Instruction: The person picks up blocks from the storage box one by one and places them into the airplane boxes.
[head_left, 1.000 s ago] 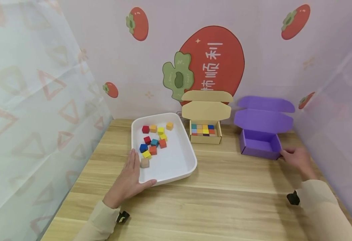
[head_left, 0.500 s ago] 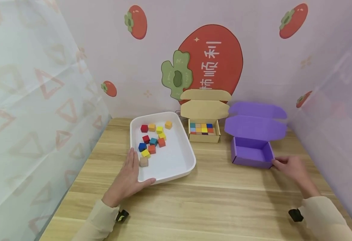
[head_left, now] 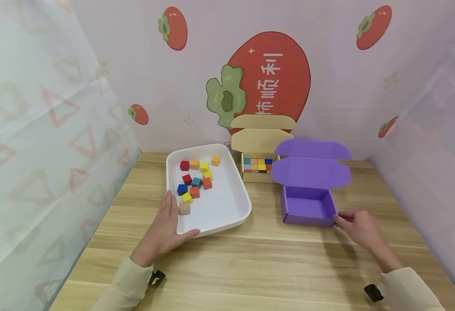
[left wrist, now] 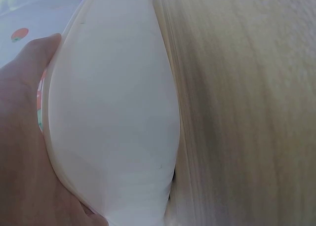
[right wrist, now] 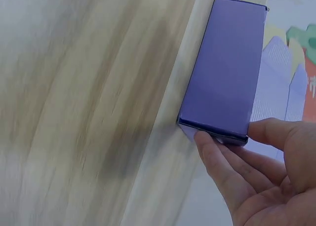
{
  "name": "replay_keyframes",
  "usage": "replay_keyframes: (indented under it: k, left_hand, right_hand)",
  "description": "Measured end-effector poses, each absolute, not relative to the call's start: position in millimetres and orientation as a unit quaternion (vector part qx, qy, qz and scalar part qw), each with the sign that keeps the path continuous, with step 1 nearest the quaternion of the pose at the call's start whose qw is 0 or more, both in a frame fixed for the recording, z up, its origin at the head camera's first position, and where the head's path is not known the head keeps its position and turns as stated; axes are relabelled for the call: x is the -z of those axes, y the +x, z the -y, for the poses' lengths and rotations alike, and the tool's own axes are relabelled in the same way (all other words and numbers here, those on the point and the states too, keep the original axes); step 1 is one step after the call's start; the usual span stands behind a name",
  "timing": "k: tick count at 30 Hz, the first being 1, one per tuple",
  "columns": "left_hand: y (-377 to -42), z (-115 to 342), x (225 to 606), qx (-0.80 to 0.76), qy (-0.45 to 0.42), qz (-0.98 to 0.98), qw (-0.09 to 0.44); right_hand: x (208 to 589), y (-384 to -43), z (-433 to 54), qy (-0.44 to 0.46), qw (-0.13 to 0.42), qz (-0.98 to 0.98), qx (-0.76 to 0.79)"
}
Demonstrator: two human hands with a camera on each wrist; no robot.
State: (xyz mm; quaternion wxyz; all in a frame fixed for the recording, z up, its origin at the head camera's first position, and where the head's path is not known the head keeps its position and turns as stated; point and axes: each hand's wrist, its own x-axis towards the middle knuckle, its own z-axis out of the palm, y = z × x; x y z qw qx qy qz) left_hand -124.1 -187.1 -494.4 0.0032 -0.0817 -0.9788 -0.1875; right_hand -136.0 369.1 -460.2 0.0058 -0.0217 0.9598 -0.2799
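A white tray (head_left: 223, 205) on the left of the table holds several loose coloured cubes (head_left: 195, 192). My left hand (head_left: 161, 231) rests on its near left corner, fingers straight along the left rim and thumb on the front edge. In the left wrist view, the thumb lies against the rim of the tray's pale wall (left wrist: 113, 102). With thumb and fingers, my right hand (head_left: 361, 229) pinches the right front corner of an empty purple cardboard box (head_left: 309, 219), its lid raised. The right wrist view shows that box's front wall (right wrist: 224, 63) with fingertips at one end.
Behind the purple box, a tan cardboard box (head_left: 255, 177) with its lid up holds rows of coloured cubes; the purple lid overlaps it in the head view. A patterned cloth backdrop (head_left: 188, 86) stands at the back and sides of the wooden table (head_left: 243, 268).
My right hand has drawn the purple box leftward and nearer to me across the table. The left hand has stayed on the tray's corner.
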Motion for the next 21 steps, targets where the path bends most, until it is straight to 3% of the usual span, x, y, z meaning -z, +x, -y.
replay_keyframes:
  k: [5, 11, 21]
  left_hand:
    - [-123, 187, 494, 0.187, -0.082, 0.979, 0.005]
    - [-122, 187, 496, 0.195, -0.081, 0.977, 0.002]
    - [-123, 189, 496, 0.197, -0.079, 0.977, 0.0]
  right_hand:
    - [462, -135, -357, -0.036, 0.003, -0.956, 0.292]
    - [463, -145, -358, -0.048, 0.043, -0.945, 0.321]
    - [465, -203, -397, -0.096, 0.119, -0.914, 0.377]
